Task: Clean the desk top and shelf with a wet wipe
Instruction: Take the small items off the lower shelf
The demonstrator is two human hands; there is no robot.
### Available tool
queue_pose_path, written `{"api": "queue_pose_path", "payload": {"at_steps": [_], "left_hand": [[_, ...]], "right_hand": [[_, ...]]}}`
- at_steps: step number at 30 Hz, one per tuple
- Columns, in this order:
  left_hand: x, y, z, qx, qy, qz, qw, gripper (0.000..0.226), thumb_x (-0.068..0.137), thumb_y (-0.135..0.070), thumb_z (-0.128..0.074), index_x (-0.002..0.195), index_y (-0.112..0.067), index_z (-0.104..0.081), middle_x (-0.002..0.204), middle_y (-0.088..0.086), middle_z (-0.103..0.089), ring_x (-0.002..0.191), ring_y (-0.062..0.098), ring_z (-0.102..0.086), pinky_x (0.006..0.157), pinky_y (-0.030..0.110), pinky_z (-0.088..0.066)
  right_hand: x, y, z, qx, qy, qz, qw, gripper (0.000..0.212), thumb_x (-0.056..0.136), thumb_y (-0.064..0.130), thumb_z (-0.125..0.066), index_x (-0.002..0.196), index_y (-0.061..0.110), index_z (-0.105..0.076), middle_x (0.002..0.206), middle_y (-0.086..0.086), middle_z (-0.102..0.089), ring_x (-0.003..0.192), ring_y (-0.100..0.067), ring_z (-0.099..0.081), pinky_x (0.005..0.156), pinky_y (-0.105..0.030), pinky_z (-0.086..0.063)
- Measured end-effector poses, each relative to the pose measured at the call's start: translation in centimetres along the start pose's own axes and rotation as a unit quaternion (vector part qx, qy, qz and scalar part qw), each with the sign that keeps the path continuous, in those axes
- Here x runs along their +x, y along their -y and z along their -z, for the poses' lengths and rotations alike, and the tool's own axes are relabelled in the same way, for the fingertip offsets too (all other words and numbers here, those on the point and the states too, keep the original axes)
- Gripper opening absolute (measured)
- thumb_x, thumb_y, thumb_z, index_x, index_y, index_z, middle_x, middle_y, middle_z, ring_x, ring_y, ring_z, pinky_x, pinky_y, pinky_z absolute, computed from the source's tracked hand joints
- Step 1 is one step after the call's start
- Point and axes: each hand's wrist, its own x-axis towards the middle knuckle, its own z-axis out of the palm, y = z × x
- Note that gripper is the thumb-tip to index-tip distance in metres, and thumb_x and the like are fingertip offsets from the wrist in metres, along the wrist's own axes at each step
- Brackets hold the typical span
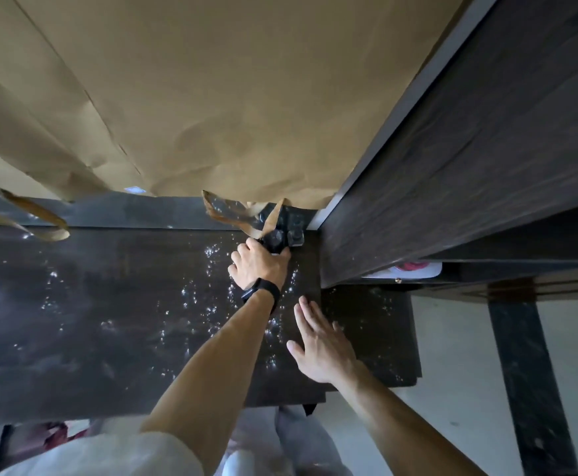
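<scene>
One left hand (pixel 260 266) round dark object (pixel 274 239), right hand (pixel 321 348) flat on desk (pixel 109 304).

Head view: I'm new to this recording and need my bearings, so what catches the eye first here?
The big sheet of creased brown paper fills the top of the view behind the dark wooden desk top, which glitters with wet droplets. At its back right corner the left hand, wearing a black wristband, grips a black blocky object, while the right hand lies flat on the desk beside the dark wood shelf unit.
</scene>
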Motion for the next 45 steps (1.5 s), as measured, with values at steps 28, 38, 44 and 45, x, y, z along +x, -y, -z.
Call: {"api": "queue_pose_path", "payload": {"at_steps": [28,38,44,45], "left_hand": [[-10.8,15.1,7.1,-0.089,-0.03,0.031,0.995,0.06,0.066,-0.067,-0.062,0.118,-0.036,-0.061,0.114,-0.011,-0.064,0.114,0.019,-0.053,0.098,0.034,-0.04],[-18.9,2.3,-1.4,-0.064,0.038,-0.107,0.991,0.063,0.065,-0.065,-0.068,0.118,-0.031,-0.062,0.111,-0.006,-0.065,0.109,0.019,-0.057,0.095,0.033,-0.044],[-25.1,-9.3,-8.6,-0.144,0.067,-0.14,0.977,0.056,0.067,-0.061,-0.071,0.111,-0.027,-0.065,0.104,-0.008,-0.062,0.098,0.012,-0.058,0.087,0.029,-0.05],[-25.5,-11.2,-9.7,-0.159,0.063,-0.123,0.977,0.053,0.068,-0.06,-0.072,0.108,-0.025,-0.065,0.102,-0.007,-0.062,0.096,0.013,-0.058,0.085,0.03,-0.05]], "right_hand": [[3.9,7.0,8.6,0.398,-0.192,-0.127,0.888,0.034,0.087,0.047,-0.064,0.106,0.019,-0.062,0.085,0.0,-0.069,0.075,-0.017,-0.069,0.069,-0.038,-0.062],[-12.4,-9.2,5.7,0.413,-0.241,-0.092,0.873,0.015,0.088,0.048,-0.068,0.099,0.038,-0.066,0.096,0.015,-0.072,0.085,-0.003,-0.068,0.078,-0.025,-0.053],[-17.8,-21.9,5.3,0.435,-0.285,-0.19,0.833,0.016,0.089,0.046,-0.067,0.097,0.032,-0.066,0.086,0.01,-0.072,0.081,-0.009,-0.067,0.077,-0.033,-0.053],[-18.5,-23.6,5.0,0.434,-0.29,-0.203,0.828,0.016,0.088,0.047,-0.067,0.094,0.033,-0.066,0.079,0.011,-0.072,0.073,-0.008,-0.068,0.074,-0.033,-0.055]]}}
